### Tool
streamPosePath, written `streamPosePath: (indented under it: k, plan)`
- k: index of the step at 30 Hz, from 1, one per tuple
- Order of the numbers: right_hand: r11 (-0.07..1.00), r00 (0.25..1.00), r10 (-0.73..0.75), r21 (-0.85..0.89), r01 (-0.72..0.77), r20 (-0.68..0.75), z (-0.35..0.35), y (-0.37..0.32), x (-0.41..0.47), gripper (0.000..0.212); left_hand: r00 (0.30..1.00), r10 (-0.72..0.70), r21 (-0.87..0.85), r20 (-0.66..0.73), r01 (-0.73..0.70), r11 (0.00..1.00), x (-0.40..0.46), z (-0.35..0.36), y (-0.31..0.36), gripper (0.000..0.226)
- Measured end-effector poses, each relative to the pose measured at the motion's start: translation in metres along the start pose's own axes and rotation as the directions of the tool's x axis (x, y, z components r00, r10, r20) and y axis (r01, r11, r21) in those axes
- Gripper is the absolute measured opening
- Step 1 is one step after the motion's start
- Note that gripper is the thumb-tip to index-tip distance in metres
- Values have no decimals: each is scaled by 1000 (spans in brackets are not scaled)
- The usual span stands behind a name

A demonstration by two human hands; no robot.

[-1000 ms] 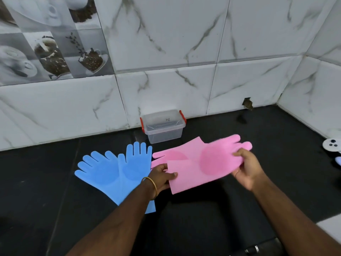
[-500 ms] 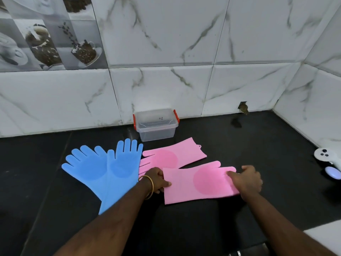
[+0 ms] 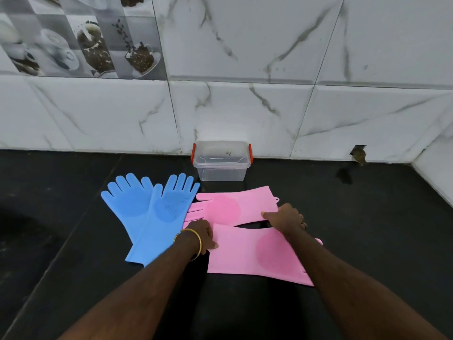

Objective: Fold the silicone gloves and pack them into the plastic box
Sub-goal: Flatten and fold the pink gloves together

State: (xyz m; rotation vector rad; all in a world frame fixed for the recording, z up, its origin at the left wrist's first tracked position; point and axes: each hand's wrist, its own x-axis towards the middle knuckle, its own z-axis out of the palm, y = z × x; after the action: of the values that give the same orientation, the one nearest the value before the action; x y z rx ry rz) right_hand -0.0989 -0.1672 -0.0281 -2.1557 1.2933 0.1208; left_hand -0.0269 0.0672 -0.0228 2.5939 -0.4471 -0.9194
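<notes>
Nothing is folded or packed yet: all four gloves lie flat on the worktop [image 3: 367, 217], the plastic box [image 3: 221, 163] stands lidded by the wall, the left hand [image 3: 201, 233] pinches the near pink glove [image 3: 257, 253]'s cuff, and the right hand [image 3: 285, 218] presses open on the far pink glove [image 3: 232, 207].

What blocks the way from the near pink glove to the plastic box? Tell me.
The far pink glove lies flat on the counter between the near pink glove and the plastic box, so the path passes over it. The box also has its lid on. Nothing else stands in between.
</notes>
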Motion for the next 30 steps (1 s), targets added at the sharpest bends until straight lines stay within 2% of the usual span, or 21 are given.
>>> streamPosePath:
  k: [3, 6, 8, 10, 12, 14, 16, 18, 21, 24, 28, 30]
  plan:
    - [973, 999, -34, 228, 27, 27, 2, -2, 8, 48, 999, -45, 77, -18, 46, 996, -3, 1, 1, 39]
    - [826, 996, -89, 556, 89, -28, 4, -15, 3, 32, 989, -54, 220, -136, 83, 972, -6, -3, 5, 59]
    - [684, 991, -121, 719, 120, -51, -1, -27, -7, 35, 960, 4, 179, -279, 48, 983, -10, -10, 15, 55]
    - [595, 978, -195, 783, 179, -76, -9, -41, -18, 38, 922, 56, 17, -382, -54, 998, -13, -22, 33, 47]
    - [535, 946, -297, 799, 275, -127, -21, -57, -33, 40, 926, 52, -229, -374, -147, 962, -14, -44, 58, 59]
    - [517, 894, -408, 759, 395, -186, -31, -73, -50, 40, 972, 43, -488, -231, -154, 859, -17, -69, 84, 75]
    - [503, 829, -518, 710, 493, -210, -39, -88, -65, 36, 995, 51, -648, -87, -96, 756, -21, -93, 105, 75]
    - [450, 774, -592, 704, 549, -224, -46, -101, -77, 31, 992, 77, -652, -95, -121, 748, -24, -114, 119, 61]
    - [384, 739, -615, 713, 587, -277, -54, -116, -93, 32, 990, 76, -586, -120, -132, 800, -31, -141, 132, 23]
    - [355, 713, -628, 700, 620, -313, -60, -124, -105, 33, 991, 98, -516, -88, -130, 847, -41, -164, 138, 20]
    - [342, 687, -632, 666, 663, -359, -63, -129, -126, 29, 975, 216, -376, 52, -181, 909, -58, -190, 139, 20]
    - [349, 673, -639, 639, 686, -373, -65, -133, -139, 25, 965, 259, -349, 45, -228, 909, -64, -200, 139, 24]
